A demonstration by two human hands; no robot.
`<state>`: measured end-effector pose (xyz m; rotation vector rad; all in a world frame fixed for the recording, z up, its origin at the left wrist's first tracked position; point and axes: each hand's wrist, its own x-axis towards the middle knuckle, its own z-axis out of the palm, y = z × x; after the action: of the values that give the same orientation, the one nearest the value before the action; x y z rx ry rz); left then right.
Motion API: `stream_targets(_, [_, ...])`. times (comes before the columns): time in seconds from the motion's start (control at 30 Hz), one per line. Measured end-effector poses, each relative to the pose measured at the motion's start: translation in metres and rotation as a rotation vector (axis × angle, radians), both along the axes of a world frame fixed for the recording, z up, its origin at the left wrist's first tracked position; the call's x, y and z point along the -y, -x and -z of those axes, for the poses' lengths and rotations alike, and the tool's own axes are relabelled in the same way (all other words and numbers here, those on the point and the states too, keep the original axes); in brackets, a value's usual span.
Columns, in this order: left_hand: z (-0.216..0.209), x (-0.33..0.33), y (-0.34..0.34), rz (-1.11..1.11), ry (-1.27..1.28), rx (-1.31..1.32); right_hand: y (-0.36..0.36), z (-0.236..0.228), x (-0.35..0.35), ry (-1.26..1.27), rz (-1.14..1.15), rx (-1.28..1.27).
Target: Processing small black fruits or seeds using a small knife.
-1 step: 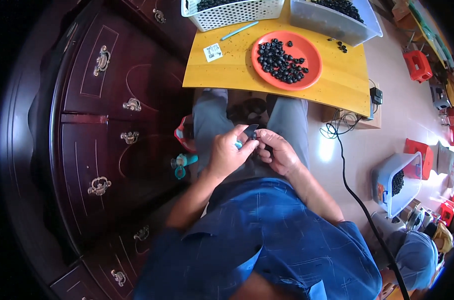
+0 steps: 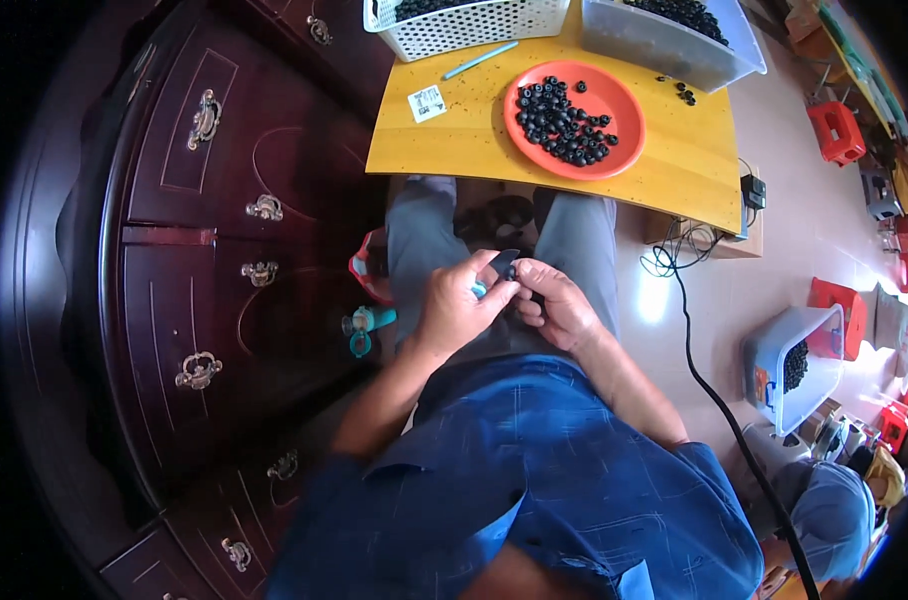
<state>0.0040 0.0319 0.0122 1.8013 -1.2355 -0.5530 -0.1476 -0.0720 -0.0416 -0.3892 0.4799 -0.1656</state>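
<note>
Currently, one small dark piece point(image 2: 512, 274) is pinched by the right hand point(image 2: 562, 306) beside a knife point(image 2: 504, 262) gripped in the left hand point(image 2: 456, 306); whether those on the red plate point(image 2: 626, 105) are finished cannot be told.

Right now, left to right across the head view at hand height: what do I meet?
Dark red cabinet → teal plastic bottle → left hand, holding a knife → right hand → black cable → plastic tub.
</note>
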Motion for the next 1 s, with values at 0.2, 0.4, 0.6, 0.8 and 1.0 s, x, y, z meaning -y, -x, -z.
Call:
stream_targets(0.2, [-0.003,-0.002,0.005,0.043,0.060,-0.079,0.000,-0.009,-0.001,-0.006,0.005,0.057])
stream_targets(0.4, [0.007,-0.006,0.000,0.102,0.046,-0.269,0.004,-0.016,0.002,0.029,-0.028,0.047])
stream_targets(0.6, [-0.001,0.001,0.012,0.011,0.205,-0.079,0.008,-0.006,0.003,-0.076,-0.010,0.129])
stream_targets(0.8, [-0.001,0.001,0.012,0.006,0.335,0.189,0.004,-0.006,-0.001,-0.161,0.024,0.168])
stream_targets(1.0, [0.002,0.001,0.009,-0.008,0.425,0.202,0.001,-0.008,0.000,-0.149,0.031,0.183])
